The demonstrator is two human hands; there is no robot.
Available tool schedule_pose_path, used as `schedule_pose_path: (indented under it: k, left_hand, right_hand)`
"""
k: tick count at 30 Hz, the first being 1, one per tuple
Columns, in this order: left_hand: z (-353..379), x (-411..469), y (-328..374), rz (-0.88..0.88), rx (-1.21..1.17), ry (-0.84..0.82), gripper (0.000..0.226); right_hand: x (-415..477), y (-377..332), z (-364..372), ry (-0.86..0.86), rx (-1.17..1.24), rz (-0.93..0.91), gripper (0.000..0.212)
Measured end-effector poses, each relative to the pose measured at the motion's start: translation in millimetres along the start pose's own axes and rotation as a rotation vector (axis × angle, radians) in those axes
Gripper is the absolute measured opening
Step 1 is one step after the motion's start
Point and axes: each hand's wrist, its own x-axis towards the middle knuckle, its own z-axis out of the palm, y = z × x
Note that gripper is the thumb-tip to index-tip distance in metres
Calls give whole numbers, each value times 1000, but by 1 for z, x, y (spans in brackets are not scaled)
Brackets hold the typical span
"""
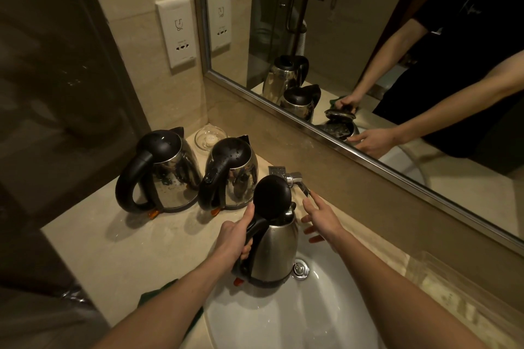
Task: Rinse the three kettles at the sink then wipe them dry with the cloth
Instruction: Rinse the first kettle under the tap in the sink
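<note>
Three steel kettles with black handles and lids are in view. My left hand [236, 238] grips the black handle of one kettle [276, 252], holding it over the white sink [283, 320] with its lid flipped open. My right hand [320, 221] is open, fingers spread, its fingertips at the chrome tap lever [300, 183]. Two more kettles stand on the counter with lids down and water drops on them, one on the left [167, 170] and one beside it [232, 176]. A dark green cloth [154, 295] lies on the counter, partly hidden under my left forearm.
A small glass dish [208, 139] sits in the corner behind the kettles. A wall socket plate [177, 31] is above them. A large mirror [368, 37] runs along the wall behind the sink. The beige counter [141, 252] ends at a dark edge on the left.
</note>
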Motion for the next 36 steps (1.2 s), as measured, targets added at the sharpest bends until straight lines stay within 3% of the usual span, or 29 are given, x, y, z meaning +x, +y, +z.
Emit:
schedule_pose_path:
  k: [36]
  left_hand:
    - [1, -2, 4, -3, -17, -6, 68]
  right_hand:
    - [1, 0, -1, 3, 6, 12, 55]
